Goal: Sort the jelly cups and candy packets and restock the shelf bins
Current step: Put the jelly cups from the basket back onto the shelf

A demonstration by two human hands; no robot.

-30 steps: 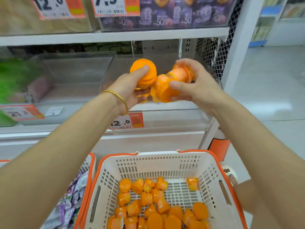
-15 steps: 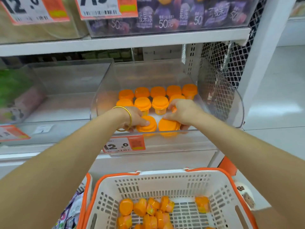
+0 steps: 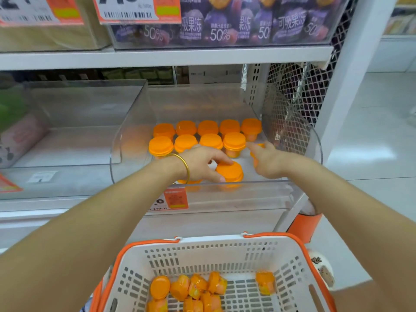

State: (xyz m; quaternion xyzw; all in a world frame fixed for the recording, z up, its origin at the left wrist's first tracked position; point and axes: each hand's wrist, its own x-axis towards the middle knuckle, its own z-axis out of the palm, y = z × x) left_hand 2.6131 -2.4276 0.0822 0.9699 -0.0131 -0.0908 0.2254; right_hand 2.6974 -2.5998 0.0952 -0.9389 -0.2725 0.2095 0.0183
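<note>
While in rows, nine jelly cups [image 3: 208,127]

Shelf bin [image 3: 258,194] is showing clear glossy plastic; jelly cups [image 3: 234,141] are showing smooth, faintly shiny orange plastic lids; basket [image 3: 213,240] is reading matt white perforated plastic; bangle [image 3: 186,165] is gleaming polished yellow metal.

Both bare forearms enter from the lower corners of the frame and converge at mid-frame. Left hand [image 3: 202,163] is palm down, thumb and fingers curled round the lid of a jelly cup [image 3: 229,171], with a gold bangle [image 3: 185,168] on the wrist. Right hand [image 3: 269,161] sits just right of it, not touching, back of hand up, index finger stretched toward upper left, other fingers tucked under — whether they grip anything is hidden by the hand itself.
</note>
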